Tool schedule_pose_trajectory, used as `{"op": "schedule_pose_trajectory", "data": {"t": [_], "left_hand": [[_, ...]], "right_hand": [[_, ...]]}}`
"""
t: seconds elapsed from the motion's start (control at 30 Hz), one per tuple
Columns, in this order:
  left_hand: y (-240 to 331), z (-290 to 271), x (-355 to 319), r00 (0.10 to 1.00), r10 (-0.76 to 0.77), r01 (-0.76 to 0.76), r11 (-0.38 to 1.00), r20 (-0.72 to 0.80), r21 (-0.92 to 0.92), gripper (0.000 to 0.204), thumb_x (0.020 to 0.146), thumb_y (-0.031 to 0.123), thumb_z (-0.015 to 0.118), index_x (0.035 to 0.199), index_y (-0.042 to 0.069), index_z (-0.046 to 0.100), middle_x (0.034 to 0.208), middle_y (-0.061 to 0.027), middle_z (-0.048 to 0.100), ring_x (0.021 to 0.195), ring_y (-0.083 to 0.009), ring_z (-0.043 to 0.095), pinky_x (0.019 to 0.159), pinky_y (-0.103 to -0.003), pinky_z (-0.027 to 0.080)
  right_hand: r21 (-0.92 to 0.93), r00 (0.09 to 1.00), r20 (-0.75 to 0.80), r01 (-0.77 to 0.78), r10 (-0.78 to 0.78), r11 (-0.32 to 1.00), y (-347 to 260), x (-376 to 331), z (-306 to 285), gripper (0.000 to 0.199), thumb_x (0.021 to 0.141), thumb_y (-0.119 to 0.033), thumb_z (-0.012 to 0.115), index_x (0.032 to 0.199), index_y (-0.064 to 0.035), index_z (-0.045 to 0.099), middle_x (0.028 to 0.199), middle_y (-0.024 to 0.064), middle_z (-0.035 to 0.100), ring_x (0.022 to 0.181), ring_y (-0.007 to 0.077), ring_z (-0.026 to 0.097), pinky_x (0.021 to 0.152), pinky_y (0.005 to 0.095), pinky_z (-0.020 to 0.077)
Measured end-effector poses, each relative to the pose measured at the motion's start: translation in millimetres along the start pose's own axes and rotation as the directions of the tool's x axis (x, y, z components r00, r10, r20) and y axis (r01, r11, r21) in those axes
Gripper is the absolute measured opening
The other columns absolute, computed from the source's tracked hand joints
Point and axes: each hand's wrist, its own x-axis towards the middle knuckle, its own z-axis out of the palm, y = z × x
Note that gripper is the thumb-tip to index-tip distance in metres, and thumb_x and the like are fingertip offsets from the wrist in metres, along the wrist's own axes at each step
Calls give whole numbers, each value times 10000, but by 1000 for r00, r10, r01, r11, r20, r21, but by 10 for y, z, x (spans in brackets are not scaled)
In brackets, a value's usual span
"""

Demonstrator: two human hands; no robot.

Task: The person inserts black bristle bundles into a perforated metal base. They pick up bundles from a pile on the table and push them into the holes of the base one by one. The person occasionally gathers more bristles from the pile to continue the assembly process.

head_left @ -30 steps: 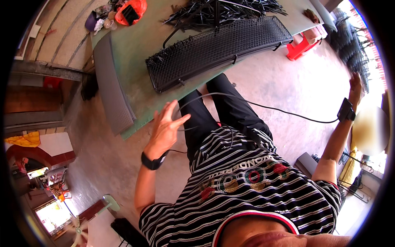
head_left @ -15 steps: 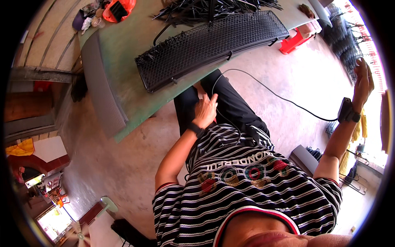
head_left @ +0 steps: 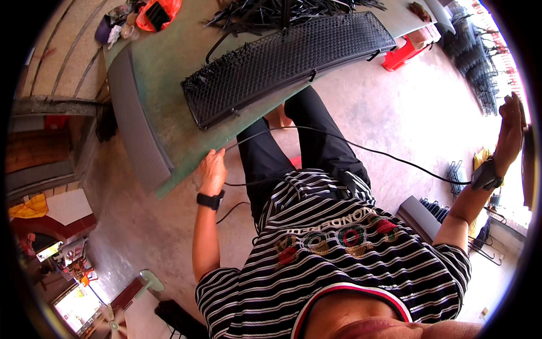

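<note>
My left hand point(head_left: 213, 172) is closed around a thin black cable point(head_left: 353, 142), beside the table's near edge. From there the cable runs in an arc across my thighs to a dark device point(head_left: 485, 174) strapped on my right wrist, and another stretch loops by my left hip. Far out to the right, my right hand point(head_left: 511, 127) is raised with its fingers stretched out and nothing in it. On the table in front of me lies a long black mesh panel point(head_left: 288, 62) in a frame, with short black strips bunched at its left end.
A green table point(head_left: 169, 107) bears a heap of black strips point(head_left: 254, 14), a curved grey panel point(head_left: 132, 107) and an orange bag point(head_left: 159, 12). A red stool point(head_left: 398, 55) stands beyond its right side. Black racks point(head_left: 468, 56) are stacked far right; another grey panel point(head_left: 418, 217) is near my right arm.
My left hand has moved left from my lap to the table edge, drawing the cable across my thighs. My right hand has shifted slightly outward and down.
</note>
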Motion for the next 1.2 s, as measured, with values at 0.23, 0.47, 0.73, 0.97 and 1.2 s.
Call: {"op": "schedule_pose_trajectory", "data": {"t": [0.23,0.47,0.73,0.97,1.2], "left_hand": [[163,187,-325,983,-48,35,996,175,78,616,735,-74,526,1291,181,461,1336,-206,387,1157,-403,444,922,-470,396],[789,227,-541,893,449,-367,762,26,-534,414,737,-73,490,1124,33,591,1029,-169,578,971,-331,541,856,-374,439],[537,151,-459,974,192,-224,904,-122,-364,144,746,23,584,831,86,682,773,-86,557,725,-269,569,627,-366,463],[199,116,-927,867,223,-60,934,445,-351,300,671,-49,537,924,42,670,865,-127,585,864,-348,552,727,-402,466],[468,-210,-945,994,-60,10,881,-92,-473,346,742,-22,592,1081,41,617,962,-169,584,799,-336,581,721,-388,478]], "right_hand": [[336,956,154,-288,249,897,-29,-39,804,300,929,-166,516,1157,19,578,955,62,619,723,69,506,673,191,401],[340,954,160,-295,254,893,-159,-45,1110,305,902,-159,556,1133,37,587,936,81,640,764,82,545,740,199,422],[312,965,167,-245,200,918,-185,12,1279,310,905,-149,552,1147,42,578,955,83,646,775,85,554,736,205,430],[361,949,276,-251,154,898,89,7,1356,286,914,-146,537,1122,42,593,935,85,636,718,81,523,702,198,415],[306,946,224,-298,235,904,71,-47,1332,301,897,-175,565,1112,31,602,944,72,635,784,80,537,708,198,426]]}}
